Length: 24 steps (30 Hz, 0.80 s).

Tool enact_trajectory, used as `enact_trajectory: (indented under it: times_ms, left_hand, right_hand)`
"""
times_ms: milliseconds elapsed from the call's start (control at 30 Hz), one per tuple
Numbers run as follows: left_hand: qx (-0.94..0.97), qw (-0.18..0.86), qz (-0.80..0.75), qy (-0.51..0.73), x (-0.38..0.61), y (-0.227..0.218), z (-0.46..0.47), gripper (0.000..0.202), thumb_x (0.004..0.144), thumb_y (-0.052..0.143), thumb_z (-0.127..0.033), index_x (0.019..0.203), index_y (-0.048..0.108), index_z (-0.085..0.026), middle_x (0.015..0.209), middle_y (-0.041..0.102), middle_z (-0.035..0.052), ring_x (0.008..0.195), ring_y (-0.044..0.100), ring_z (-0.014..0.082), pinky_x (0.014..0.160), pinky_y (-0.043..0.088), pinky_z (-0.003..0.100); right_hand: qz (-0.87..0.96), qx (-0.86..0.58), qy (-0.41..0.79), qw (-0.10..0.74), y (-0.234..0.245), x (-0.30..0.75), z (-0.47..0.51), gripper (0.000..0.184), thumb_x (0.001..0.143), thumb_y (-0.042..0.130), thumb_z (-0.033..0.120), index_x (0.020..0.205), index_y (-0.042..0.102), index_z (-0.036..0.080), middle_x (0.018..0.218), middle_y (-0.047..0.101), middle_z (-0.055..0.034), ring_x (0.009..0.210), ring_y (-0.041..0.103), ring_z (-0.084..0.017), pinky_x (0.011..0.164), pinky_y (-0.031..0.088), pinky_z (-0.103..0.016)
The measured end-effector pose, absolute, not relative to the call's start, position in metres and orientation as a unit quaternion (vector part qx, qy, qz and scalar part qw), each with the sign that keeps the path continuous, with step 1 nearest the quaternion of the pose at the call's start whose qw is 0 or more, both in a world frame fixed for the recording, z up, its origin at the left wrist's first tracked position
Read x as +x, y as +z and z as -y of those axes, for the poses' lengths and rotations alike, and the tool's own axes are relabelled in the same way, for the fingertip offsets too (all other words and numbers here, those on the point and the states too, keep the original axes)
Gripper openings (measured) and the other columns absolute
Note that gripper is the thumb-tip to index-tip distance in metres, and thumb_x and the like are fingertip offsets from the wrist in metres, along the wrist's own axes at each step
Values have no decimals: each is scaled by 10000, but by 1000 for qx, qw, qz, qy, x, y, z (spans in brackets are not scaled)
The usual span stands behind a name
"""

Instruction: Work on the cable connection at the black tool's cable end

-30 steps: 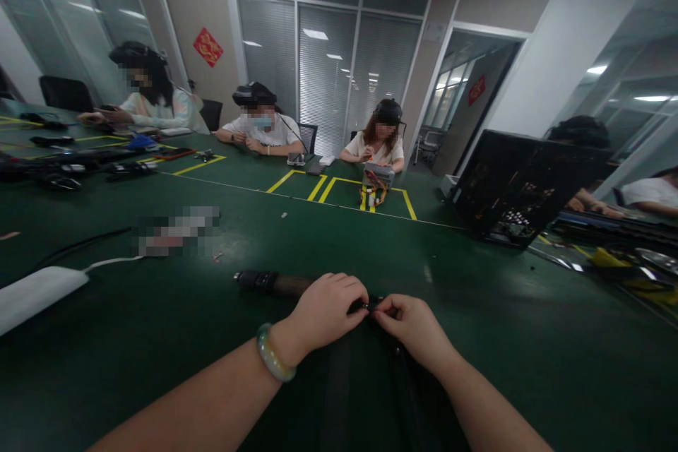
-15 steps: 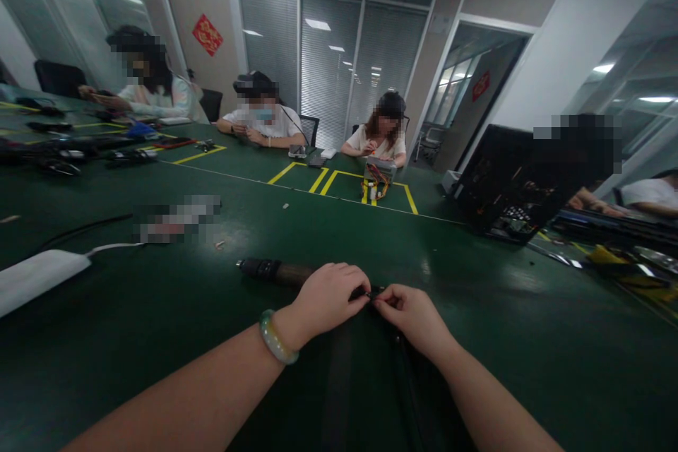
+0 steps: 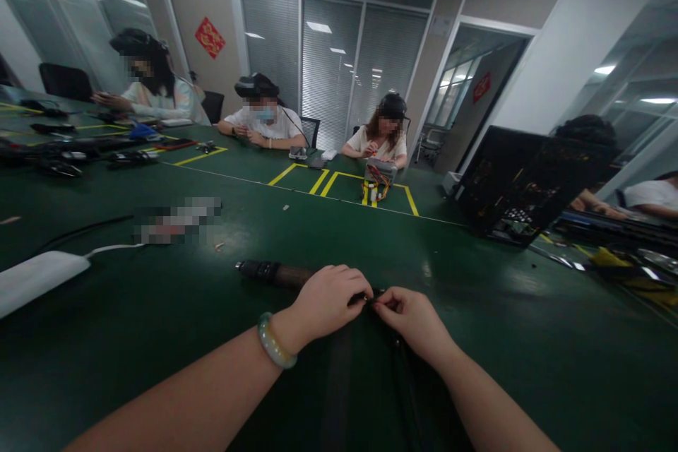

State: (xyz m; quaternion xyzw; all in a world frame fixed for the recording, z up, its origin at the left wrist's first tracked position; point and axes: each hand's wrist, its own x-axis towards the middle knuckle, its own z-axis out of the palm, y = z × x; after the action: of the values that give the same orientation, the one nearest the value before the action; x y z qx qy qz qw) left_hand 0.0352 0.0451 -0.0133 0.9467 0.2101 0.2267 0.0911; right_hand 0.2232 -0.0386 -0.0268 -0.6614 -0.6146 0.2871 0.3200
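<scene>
Left hand curled over the dark rod, right hand pinching a small black fitting at the meeting fingertips — best kept steady, low against the green table.

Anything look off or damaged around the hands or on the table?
Nothing clearly damaged or spilled. Left hand and right hand pinch a small dark part at the end of a dark rod-like tool on the green table. Only oddity: tiny loose bits near it.
</scene>
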Motion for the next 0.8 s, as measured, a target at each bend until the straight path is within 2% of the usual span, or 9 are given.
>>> enact_trajectory:
  times_ms: [167,267,467,667,800]
  left_hand:
    - [944,90,-213,235,36,-15,-45,161,837,605,-226,997,612,-247,992,635,-8,937,571,182,849,422,336]
    - [938,85,-234,239,36,-15,-44,140,833,615,-260,969,610,-228,948,634,-1,907,575,183,828,426,335]
    - [947,89,-212,223,35,-12,-43,137,826,593,-214,956,621,-247,971,638,-20,926,570,181,826,421,334]
    - [936,100,-230,248,35,-15,-43,129,828,613,-281,944,607,-223,934,637,-6,894,568,185,809,420,338]
    - [941,94,-219,240,35,-16,-45,92,816,588,-208,906,607,-212,912,636,6,874,566,187,784,416,331]
  right_hand:
    - [612,-669,280,315,-26,223,39,168,830,598,320,833,709,194,771,713,1,666,619,-145,576,411,-215]
    - [615,-669,277,312,-26,222,40,163,831,595,314,831,706,194,769,712,1,661,617,-145,572,406,-218]
    - [620,-661,279,318,-30,223,38,155,834,594,319,824,698,206,757,704,11,656,604,-141,568,400,-217]
    - [618,-657,285,326,-34,225,37,145,831,596,303,824,699,203,772,707,9,668,608,-140,579,405,-216]
    - [613,-664,283,321,-30,224,38,142,824,604,299,822,702,197,762,709,6,648,602,-139,566,401,-216]
